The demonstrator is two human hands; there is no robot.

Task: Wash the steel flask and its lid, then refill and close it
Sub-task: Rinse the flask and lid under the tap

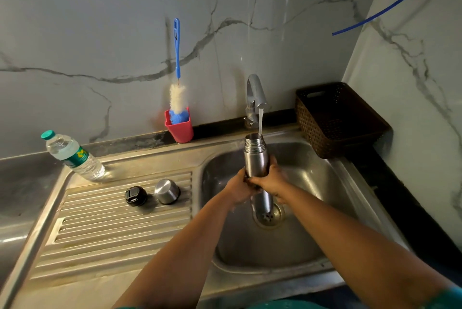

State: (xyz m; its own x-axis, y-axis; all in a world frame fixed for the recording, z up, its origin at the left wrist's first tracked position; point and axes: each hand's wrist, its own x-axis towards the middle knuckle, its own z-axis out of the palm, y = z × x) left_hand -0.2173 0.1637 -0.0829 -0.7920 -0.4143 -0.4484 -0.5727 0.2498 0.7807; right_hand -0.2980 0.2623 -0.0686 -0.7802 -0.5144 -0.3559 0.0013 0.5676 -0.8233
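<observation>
The steel flask (257,158) stands upright over the sink basin (312,183), its open mouth right under the running tap (255,95). Water streams into the mouth. My left hand (238,187) and my right hand (271,180) both grip the flask around its middle, fingers wrapped round it. The flask's lower end reaches down near the drain (268,216). On the ribbed drainboard lie the black inner stopper (135,196) and the steel cup lid (167,191), side by side and apart from my hands.
A red cup (180,126) holding a blue-handled bottle brush (177,58) stands against the wall left of the tap. A plastic water bottle (71,155) stands at the drainboard's far left. A brown woven basket (337,118) sits right of the tap.
</observation>
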